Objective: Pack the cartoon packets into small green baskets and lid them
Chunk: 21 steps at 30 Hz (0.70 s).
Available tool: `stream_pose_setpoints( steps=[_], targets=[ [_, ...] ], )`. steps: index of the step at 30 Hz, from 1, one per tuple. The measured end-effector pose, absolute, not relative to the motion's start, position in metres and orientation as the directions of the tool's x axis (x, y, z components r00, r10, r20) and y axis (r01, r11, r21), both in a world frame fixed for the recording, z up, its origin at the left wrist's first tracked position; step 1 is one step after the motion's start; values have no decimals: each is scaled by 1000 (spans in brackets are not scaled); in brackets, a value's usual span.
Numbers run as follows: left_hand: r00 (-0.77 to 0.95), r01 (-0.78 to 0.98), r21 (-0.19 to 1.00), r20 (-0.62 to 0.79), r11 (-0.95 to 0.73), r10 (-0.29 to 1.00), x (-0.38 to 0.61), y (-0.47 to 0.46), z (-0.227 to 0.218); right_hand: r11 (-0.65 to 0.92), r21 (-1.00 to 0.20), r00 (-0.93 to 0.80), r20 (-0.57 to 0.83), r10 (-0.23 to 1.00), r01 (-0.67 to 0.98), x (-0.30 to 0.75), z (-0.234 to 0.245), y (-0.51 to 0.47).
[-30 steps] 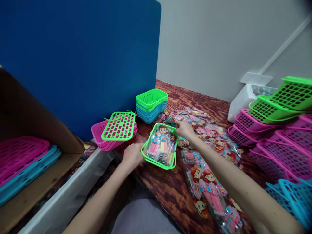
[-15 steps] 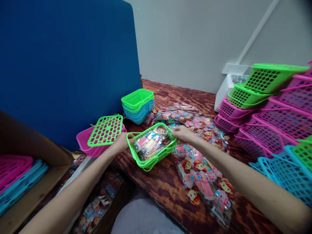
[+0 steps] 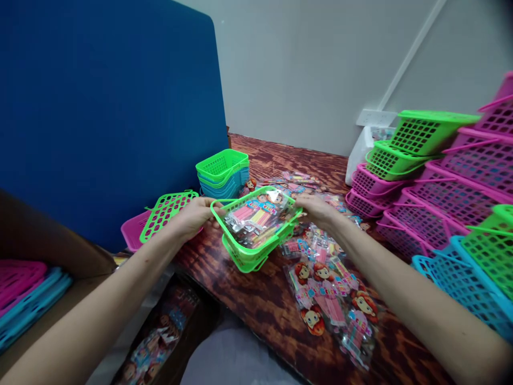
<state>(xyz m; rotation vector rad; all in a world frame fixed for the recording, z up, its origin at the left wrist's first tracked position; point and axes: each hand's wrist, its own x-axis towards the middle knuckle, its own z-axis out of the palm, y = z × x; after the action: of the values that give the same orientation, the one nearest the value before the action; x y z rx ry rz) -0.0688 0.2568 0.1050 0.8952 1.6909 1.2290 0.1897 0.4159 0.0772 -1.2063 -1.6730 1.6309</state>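
My two hands hold a small green basket (image 3: 247, 255) lifted off the dark wooden table (image 3: 264, 305), tilted toward me. Cartoon-figure toy packets (image 3: 256, 218) in clear wrap fill it. My left hand (image 3: 193, 216) grips its left rim and handle, fingers closed. At the right rim, my right hand (image 3: 318, 209) pinches the edge. A green grid lid (image 3: 166, 213) rests on pink baskets just left of my left hand.
Stacked green and blue baskets (image 3: 223, 176) stand behind. Loose toy packets (image 3: 328, 289) cover the table at right. Pink, green and blue baskets (image 3: 449, 198) pile up far right. A cardboard box (image 3: 36, 289) with pink and blue lids sits left. A blue partition (image 3: 108, 112) backs the table.
The green basket has come up off the table and tilted toward me. My left hand moved from its near corner to its left rim; my right hand stays on the right rim.
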Motion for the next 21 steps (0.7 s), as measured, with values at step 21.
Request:
stream_pose_setpoints(
  steps=[21],
  targets=[
    [-229, 31, 993, -101, 111, 968, -15, 252, 117, -298, -955, -371, -275, 887, -5, 275, 77, 385]
  ],
)
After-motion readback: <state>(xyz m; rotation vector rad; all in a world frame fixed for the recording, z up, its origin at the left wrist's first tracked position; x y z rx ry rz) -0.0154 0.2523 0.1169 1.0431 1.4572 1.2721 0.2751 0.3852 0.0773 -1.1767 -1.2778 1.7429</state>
